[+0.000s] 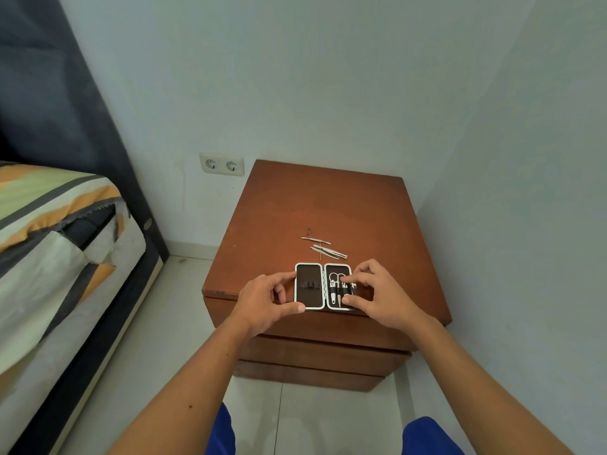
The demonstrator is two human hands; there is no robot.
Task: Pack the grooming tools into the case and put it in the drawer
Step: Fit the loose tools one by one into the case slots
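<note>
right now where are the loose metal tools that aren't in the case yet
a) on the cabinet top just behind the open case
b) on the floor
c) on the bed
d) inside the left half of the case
a: the loose metal tools lie on the wooden cabinet top just beyond the open case, whose left half holds no tools.

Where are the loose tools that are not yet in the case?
The loose tools lie on the nightstand, just behind the open case.

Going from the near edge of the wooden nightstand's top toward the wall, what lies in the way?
Open grooming case with both hands on it → loose metal grooming tools → bare nightstand top → wall.
</note>
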